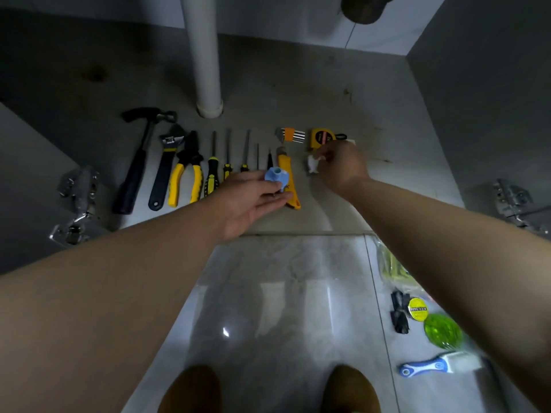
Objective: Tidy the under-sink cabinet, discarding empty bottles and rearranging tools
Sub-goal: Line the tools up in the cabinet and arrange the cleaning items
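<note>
Tools lie in a row on the cabinet floor (pixel 343 108): a black hammer (pixel 135 165), an adjustable wrench (pixel 165 168), yellow pliers (pixel 186 171), several screwdrivers (pixel 212 171), a yellow utility knife (pixel 287 171), hex keys (pixel 290 135) and a yellow tape measure (pixel 321 138). My left hand (pixel 253 198) lies palm up over the knife with a small light-blue plastic piece (pixel 277 177) at its fingertips. My right hand (pixel 343 165) pinches a small white object (pixel 313 163) just in front of the tape measure.
A white drain pipe (pixel 205 55) stands at the back of the cabinet. Door hinges (pixel 76 201) (pixel 512 204) flank the opening. On the tiled floor at the right lie a black item (pixel 399 312), a yellow tape roll (pixel 417 308), a green round object (pixel 442 330) and a blue-handled scraper (pixel 432 366).
</note>
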### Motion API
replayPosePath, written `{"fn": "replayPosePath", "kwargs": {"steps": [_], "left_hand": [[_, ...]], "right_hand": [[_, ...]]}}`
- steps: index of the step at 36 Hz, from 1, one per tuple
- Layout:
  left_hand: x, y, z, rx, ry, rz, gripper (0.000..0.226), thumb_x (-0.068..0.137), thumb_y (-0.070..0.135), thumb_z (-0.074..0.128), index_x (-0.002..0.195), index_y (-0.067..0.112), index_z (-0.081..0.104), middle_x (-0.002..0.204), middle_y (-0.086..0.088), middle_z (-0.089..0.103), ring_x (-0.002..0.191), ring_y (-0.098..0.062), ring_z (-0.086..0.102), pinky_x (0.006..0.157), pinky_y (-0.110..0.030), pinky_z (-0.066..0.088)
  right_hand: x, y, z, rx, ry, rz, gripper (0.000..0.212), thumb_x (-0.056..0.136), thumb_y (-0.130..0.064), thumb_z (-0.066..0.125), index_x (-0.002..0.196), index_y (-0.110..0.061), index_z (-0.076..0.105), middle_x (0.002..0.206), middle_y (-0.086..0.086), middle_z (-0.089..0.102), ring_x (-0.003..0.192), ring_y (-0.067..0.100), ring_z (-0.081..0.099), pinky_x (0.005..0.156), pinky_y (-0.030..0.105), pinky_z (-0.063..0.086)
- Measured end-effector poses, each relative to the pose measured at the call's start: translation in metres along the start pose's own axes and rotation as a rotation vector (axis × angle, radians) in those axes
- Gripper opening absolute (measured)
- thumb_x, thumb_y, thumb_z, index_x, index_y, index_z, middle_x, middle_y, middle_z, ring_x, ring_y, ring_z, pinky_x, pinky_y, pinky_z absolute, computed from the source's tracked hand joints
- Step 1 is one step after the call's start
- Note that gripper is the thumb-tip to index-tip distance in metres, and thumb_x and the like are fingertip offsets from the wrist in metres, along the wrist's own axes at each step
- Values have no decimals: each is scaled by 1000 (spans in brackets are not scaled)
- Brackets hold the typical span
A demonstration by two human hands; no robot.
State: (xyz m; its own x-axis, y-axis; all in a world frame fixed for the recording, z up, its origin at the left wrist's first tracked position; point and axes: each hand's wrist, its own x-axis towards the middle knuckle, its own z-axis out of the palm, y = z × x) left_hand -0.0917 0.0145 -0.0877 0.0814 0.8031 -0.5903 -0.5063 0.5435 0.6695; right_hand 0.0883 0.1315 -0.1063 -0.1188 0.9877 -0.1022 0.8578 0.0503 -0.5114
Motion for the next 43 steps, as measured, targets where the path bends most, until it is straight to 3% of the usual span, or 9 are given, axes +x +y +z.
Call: {"fn": "replayPosePath", "kwargs": {"steps": [8, 11, 15, 19, 21, 26, 31, 36, 43], "left_hand": [[2, -2, 3, 52, -5, 51, 30, 92, -1, 67, 122, -1, 65, 112, -15, 75, 92, -20, 77, 74, -23, 61], [2, -3, 5, 96, -11, 51, 35, 91, -1, 69, 125, -1, 64, 112, -15, 74, 90, -19, 77, 72, -22, 60], [-1, -5, 12, 179, -4, 53, 41, 91, -2, 68, 131, -3, 58, 121, -19, 70, 90, -20, 76, 75, -24, 62], [-5, -4, 22, 284, -15, 36, 51, 92, -2, 68, 140, -5, 50, 124, -22, 67, 105, -29, 72, 85, -29, 61], [-7, -3, 28, 305, -33, 24, 51, 93, -1, 67, 140, -6, 50, 123, -21, 68, 107, -29, 72, 86, -29, 60], [-8, -2, 39, 324, -79, -20, 44, 95, -2, 64, 137, -4, 53, 121, -20, 69, 107, -26, 72, 92, -32, 59], [-2, -5, 40, 402, -82, -46, 43, 97, -1, 62, 139, 0, 52, 120, -19, 70, 103, -24, 73, 95, -35, 59], [8, -9, 31, 777, 103, 144, 26, 100, 10, 57, 125, 10, 63, 109, -11, 72, 85, -20, 76, 62, -24, 60], [5, -10, 14, 1307, 175, 445, 19, 95, 12, 55, 104, 21, 70, 106, -7, 66, 97, -26, 64, 86, -42, 56]], "right_hand": [[-7, 2, 6, 69, 4, 20, 37, 90, -7, 58, 125, -13, 68, 125, 12, 67, 116, 28, 62, 94, 25, 45], [-17, 6, 0, 96, 46, 22, 39, 89, -2, 54, 125, -12, 66, 116, 13, 68, 107, 28, 64, 82, 21, 44], [-41, 2, -17, 254, -26, 47, 27, 93, -1, 47, 106, -9, 69, 99, 13, 68, 94, 35, 67, 85, 44, 55], [-66, -7, -42, 498, -303, 107, 24, 96, -3, 51, 111, -12, 67, 93, 9, 63, 71, 13, 69, 64, 22, 58], [-75, -10, -51, 493, -365, 64, 25, 93, -2, 59, 115, -11, 66, 90, 7, 60, 77, 15, 67, 66, 23, 59], [-85, -8, -49, 360, -263, -17, 17, 87, -11, 74, 104, -11, 70, 85, 10, 63, 76, 20, 62, 78, 49, 59], [-83, -1, -37, 340, -156, 24, 9, 83, -10, 76, 91, -13, 71, 76, 8, 65, 70, 21, 62, 78, 53, 58], [-77, 7, -19, 254, -24, 107, 7, 82, -9, 73, 82, -14, 68, 72, 3, 66, 77, 28, 69, 77, 45, 60], [-58, 11, -2, 148, 31, 185, 5, 85, -16, 71, 88, -14, 68, 86, 5, 70, 83, 21, 66, 73, 31, 56]]}}
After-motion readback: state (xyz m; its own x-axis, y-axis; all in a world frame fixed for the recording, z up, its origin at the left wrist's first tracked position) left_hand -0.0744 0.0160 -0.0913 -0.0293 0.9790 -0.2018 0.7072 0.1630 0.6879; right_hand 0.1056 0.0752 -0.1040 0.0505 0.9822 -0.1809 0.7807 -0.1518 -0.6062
